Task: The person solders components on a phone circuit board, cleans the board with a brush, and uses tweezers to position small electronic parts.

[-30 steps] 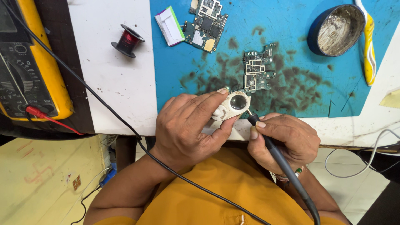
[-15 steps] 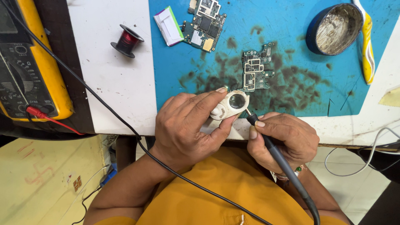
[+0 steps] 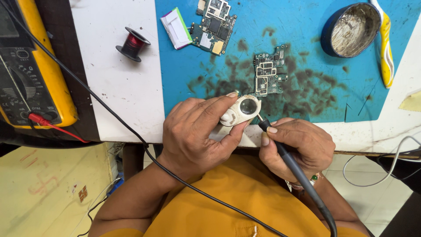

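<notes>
We pinch the white part (image 3: 240, 110) in our left hand (image 3: 199, 131); our right hand (image 3: 298, 147) grips the soldering iron (image 3: 289, 162), touching-up underway, needing a steady tip.

The left hand (image 3: 197, 131) is curled, fingers stretched forward and thumb pressed underneath in a pinch, its forearm coming up from the lower left. The right hand (image 3: 296, 147) is folded into a pen-style grip, knuckles up, just beside the left
</notes>
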